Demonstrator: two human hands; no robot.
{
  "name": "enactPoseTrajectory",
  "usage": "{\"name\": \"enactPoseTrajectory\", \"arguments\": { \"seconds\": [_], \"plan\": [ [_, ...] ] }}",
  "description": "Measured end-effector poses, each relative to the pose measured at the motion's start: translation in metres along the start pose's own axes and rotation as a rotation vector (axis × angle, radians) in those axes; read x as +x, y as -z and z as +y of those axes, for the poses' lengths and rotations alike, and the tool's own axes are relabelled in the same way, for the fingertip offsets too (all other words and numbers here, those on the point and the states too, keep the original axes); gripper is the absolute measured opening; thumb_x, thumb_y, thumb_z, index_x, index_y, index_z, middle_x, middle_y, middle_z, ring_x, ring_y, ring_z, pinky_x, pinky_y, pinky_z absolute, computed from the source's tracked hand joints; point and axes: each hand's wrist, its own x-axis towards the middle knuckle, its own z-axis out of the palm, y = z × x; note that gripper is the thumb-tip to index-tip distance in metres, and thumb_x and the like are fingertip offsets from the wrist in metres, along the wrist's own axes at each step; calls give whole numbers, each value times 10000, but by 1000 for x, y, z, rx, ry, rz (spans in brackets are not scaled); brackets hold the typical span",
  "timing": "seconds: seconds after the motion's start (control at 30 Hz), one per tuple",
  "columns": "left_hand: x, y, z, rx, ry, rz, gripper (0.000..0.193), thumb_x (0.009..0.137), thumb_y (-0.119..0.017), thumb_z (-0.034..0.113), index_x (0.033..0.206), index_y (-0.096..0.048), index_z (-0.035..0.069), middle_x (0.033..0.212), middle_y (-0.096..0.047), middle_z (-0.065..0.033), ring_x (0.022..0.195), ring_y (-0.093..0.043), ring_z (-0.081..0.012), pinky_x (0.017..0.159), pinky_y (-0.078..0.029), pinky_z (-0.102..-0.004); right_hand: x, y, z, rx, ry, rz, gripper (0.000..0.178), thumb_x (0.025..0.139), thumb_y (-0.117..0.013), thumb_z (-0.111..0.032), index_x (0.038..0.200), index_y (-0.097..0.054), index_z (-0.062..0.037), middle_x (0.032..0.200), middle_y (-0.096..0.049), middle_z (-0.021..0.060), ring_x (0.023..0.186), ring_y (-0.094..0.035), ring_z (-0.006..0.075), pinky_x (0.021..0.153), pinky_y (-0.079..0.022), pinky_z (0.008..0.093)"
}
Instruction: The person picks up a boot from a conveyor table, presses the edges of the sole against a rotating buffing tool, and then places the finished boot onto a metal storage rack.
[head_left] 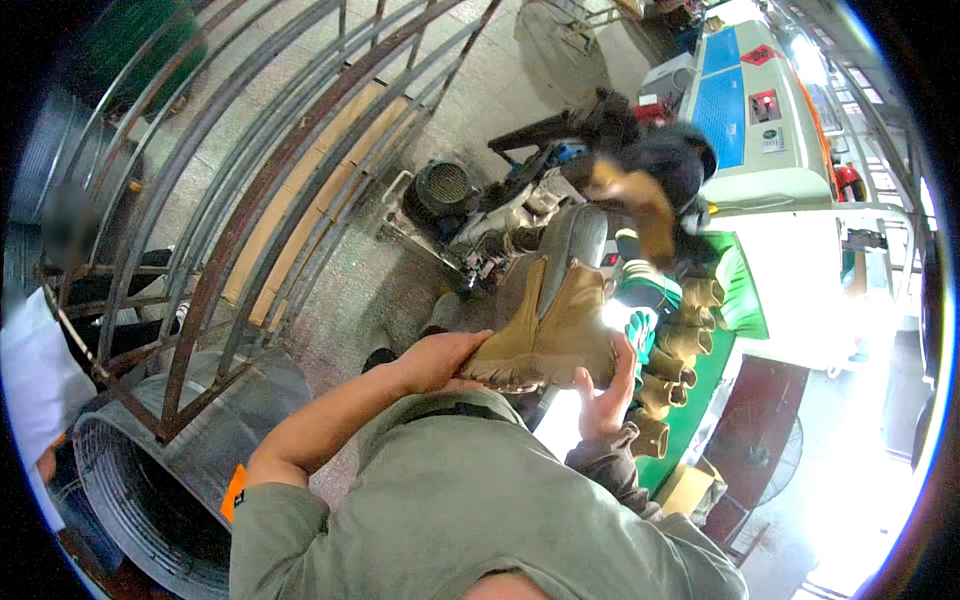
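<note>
A tan ankle-high boot upper (540, 335) is in front of my torso, its lower edge gathered and wrinkled. My left hand (450, 360) is wrapped round its left end. At the other end my right hand (605, 395) presses against the boot, thumb apart from the fingers, gripping that end. A smooth grey rounded form (577, 245) rises just beyond the boot; whether it touches the boot, I cannot tell. Several more tan boots (685, 340) stand in a row to my right on a green surface (705, 395).
A rusty curved metal rack (250, 170) fills the left side, above a wide ribbed duct (150, 490). Ahead are a motor (445, 188) and a co-worker (690, 165) with a blurred arm. A teal glove (640, 335) lies near the boots. A pale machine (760, 110) stands at far right.
</note>
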Motion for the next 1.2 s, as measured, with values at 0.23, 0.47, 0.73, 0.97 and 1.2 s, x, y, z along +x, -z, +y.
{"name": "enactPoseTrajectory", "arguments": {
  "seconds": [0.23, 0.47, 0.73, 0.97, 1.2],
  "plan": [
    [36, -42, -22, 371, -84, -65, 938, 687, -825, 325, 1443, -368, 12, 1344, -519, -208, 1257, -492, -382, 1058, -408, -452, 22, 6, 67, 471, -480, -442, 709, 778, -792, -182, 1335, -446, 87, 1131, -656, 189, 973, -671, 251, 828, -564, 350],
    [99, 7, 57, -423, 55, 242, 983, 773, -837, 334, 1494, -266, -14, 1414, -473, -179, 1314, -455, -288, 1140, -344, -408, 4, -8, 141, 741, -303, -556, 624, 759, -811, -140, 1278, -504, 22, 1132, -638, 115, 998, -643, 217, 873, -541, 362],
    [193, -51, 118, -1329, 597, 647, 762, 806, -805, 354, 1399, -449, 34, 1303, -589, -156, 1207, -542, -294, 1065, -407, -403, -37, -79, 252, 703, -605, -535, 942, 594, -880, -211, 1382, -397, -32, 1353, -505, 184, 1180, -548, 323, 988, -469, 450],
    [103, -41, 136, -1328, 161, 747, 622, 832, -763, 277, 1356, -506, 61, 1195, -642, -86, 1085, -607, -214, 987, -460, -396, -2, -106, 305, 9, 228, -491, 869, 566, -907, -300, 1285, -492, -41, 1143, -633, 202, 1050, -629, 371, 892, -506, 477],
    [-149, -89, 108, -1142, 327, 1726, 463, 943, -581, 343, 1312, -560, 65, 1165, -675, -81, 1005, -664, -282, 925, -522, -455, 43, -120, 229, 124, 273, -726, 821, 546, -910, -386, 1210, -568, -49, 1127, -664, 196, 1048, -642, 394, 855, -512, 501]
  ]
}}
